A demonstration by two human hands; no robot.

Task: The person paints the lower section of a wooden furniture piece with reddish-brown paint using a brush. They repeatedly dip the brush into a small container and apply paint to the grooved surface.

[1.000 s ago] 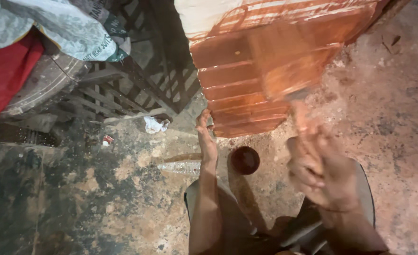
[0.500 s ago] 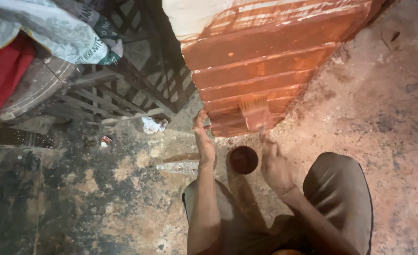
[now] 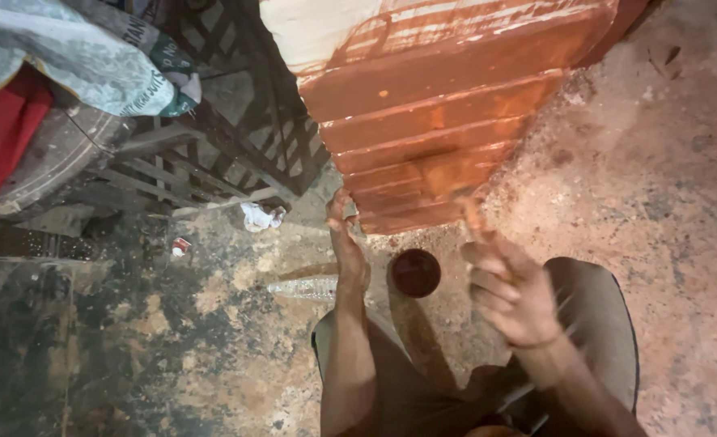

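Item: stepped block (image 3: 447,121), orange-red, ribbed in horizontal bands, with a pale unpainted patch at its upper left. It fills the 12 o'clock part of the view and stands on the ground. Its lowest band ends just above the bowl.

Item: left hand (image 3: 345,235), at centre. The arm stretches forward from 6 o'clock, and the fingertips touch the lower left corner of the block. The hand is flat and extended and grasps nothing.

Item: right hand (image 3: 511,290), at about 4 o'clock from centre, motion-blurred. The fingers are curled in a loose fist around a thin, reddish, stick-like tool (image 3: 472,217) that points up toward the block's lowest band. The blur hides the tool's kind, and whether its tip touches the block cannot be told.

Item: small round bowl (image 3: 415,273), dark, with deep red contents. It sits on the ground between the two hands, just below the block.

Item: person's legs in grey-brown cloth (image 3: 601,324), at 5 to 6 o'clock, folded in a crouch.

Item: ground (image 3: 682,202), rough and sandy-pink at 3 o'clock, dark and stained at 8 o'clock.

Item: dark lattice crate (image 3: 237,154), at 10 to 11 o'clock, beside the block.

Item: crumpled white scrap (image 3: 260,217), on the ground at the crate's foot.

Item: red cloth (image 3: 2,137) and grey-green sacking (image 3: 75,65), heaped at the far 10 o'clock corner.
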